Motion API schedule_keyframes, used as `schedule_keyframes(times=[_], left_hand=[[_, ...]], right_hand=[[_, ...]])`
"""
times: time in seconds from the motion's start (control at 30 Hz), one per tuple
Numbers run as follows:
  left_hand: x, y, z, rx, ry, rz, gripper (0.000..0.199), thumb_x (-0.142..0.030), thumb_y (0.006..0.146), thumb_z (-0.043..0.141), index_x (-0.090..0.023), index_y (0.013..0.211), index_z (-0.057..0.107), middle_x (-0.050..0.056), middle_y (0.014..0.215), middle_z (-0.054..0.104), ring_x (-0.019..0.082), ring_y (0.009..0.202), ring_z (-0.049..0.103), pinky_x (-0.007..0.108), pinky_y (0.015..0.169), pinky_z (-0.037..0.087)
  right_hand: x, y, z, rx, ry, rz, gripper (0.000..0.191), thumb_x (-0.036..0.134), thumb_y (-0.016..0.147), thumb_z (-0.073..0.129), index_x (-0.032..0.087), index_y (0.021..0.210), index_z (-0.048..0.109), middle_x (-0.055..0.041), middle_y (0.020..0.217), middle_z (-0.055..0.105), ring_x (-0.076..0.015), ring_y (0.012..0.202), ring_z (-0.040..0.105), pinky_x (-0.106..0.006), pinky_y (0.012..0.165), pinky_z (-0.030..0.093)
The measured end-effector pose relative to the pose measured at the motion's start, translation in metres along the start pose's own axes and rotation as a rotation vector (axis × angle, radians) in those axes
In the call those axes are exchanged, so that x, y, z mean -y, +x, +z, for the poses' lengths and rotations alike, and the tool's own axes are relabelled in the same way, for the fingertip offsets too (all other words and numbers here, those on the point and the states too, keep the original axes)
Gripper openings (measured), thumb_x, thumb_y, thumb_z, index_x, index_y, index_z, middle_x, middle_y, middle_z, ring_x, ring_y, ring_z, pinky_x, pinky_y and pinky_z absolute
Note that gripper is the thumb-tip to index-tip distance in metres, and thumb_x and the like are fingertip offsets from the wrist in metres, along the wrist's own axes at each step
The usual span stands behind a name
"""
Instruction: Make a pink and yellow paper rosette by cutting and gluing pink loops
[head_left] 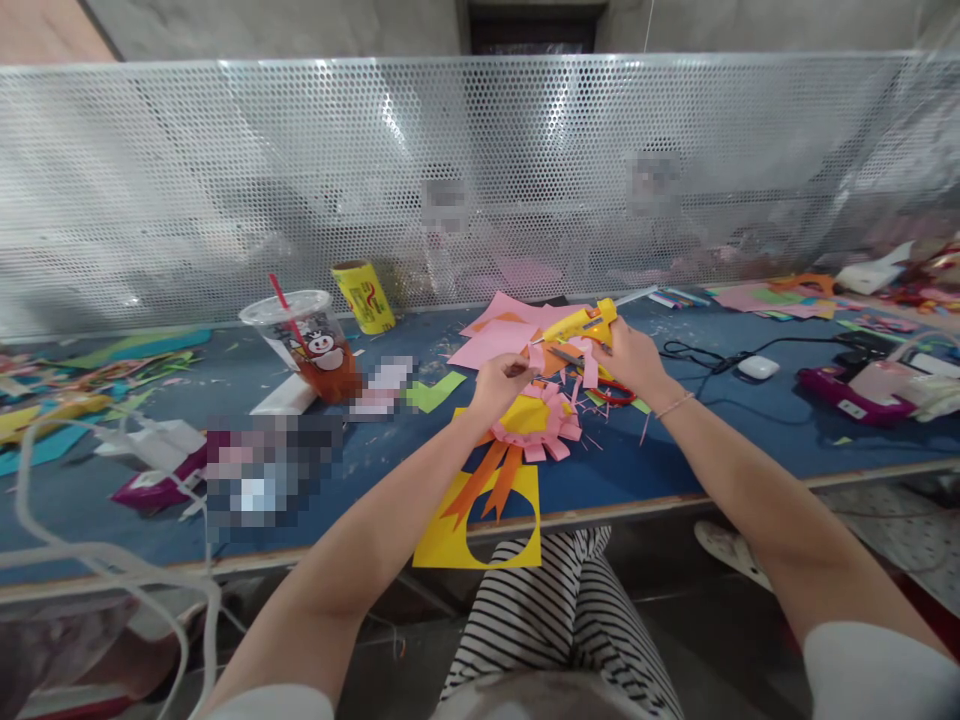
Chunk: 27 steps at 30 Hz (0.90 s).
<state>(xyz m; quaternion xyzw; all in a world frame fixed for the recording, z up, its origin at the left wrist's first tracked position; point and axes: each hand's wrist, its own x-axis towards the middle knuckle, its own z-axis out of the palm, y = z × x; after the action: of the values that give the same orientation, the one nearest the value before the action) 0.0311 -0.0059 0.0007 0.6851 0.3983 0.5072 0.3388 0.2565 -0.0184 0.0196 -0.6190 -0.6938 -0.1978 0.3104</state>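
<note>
My right hand (630,352) is wrapped around a yellow glue gun (581,325), its nozzle pointing left. Just below that nozzle, my left hand (504,385) pinches a small pink paper strip (535,358) at its fingertips. Beneath both hands lies a paper rosette (529,415) with a yellow centre, pink looped edging and two orange ribbon tails (504,478). The tails overlap a yellow sheet with a round hole (442,540), which sticks out past the table edge. Red-handled scissors (616,393) rest among pink scraps by my right hand.
Pink sheets (487,340) lie behind my hands, green paper (433,393) to the left. A clear cup of brown drink (330,365) and a yellow tube (365,298) stand farther left. Purple power strips (851,395) and cables flank the blue table (652,460). A perforated metal screen (300,190) runs behind.
</note>
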Motion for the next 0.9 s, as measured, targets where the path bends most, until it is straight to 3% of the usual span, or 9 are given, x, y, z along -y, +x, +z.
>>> schedule_keyframes(times=[0.5,0.77,0.9], left_hand=[[-0.001,0.001,-0.002,0.009,0.023,0.045,0.018,-0.034,0.065,0.063,-0.016,0.067,0.062,0.002,0.067,0.059,0.014,0.065,0.053,0.025,0.061,0.04],[-0.005,0.001,-0.003,-0.038,0.028,0.04,0.016,-0.032,0.063,0.065,-0.016,0.066,0.062,0.002,0.066,0.06,0.013,0.063,0.054,0.026,0.06,0.041],[-0.006,0.003,-0.005,-0.033,-0.005,0.056,0.016,-0.03,0.064,0.064,-0.015,0.071,0.064,0.004,0.073,0.063,0.014,0.069,0.056,0.027,0.065,0.044]], right_hand=[[-0.003,0.001,-0.004,0.004,-0.04,0.046,0.047,0.049,0.08,0.041,0.012,0.109,0.047,-0.0128,0.084,0.064,-0.0272,0.075,0.06,-0.03,0.058,0.039],[-0.01,0.002,-0.007,0.015,-0.047,-0.027,0.056,0.058,0.076,0.045,0.013,0.109,0.047,-0.0156,0.094,0.062,-0.0286,0.085,0.059,-0.032,0.064,0.04],[-0.04,0.007,0.009,0.066,0.035,0.159,0.061,0.057,0.07,0.053,0.011,0.109,0.043,-0.0158,0.089,0.061,-0.0279,0.08,0.059,-0.032,0.061,0.04]])
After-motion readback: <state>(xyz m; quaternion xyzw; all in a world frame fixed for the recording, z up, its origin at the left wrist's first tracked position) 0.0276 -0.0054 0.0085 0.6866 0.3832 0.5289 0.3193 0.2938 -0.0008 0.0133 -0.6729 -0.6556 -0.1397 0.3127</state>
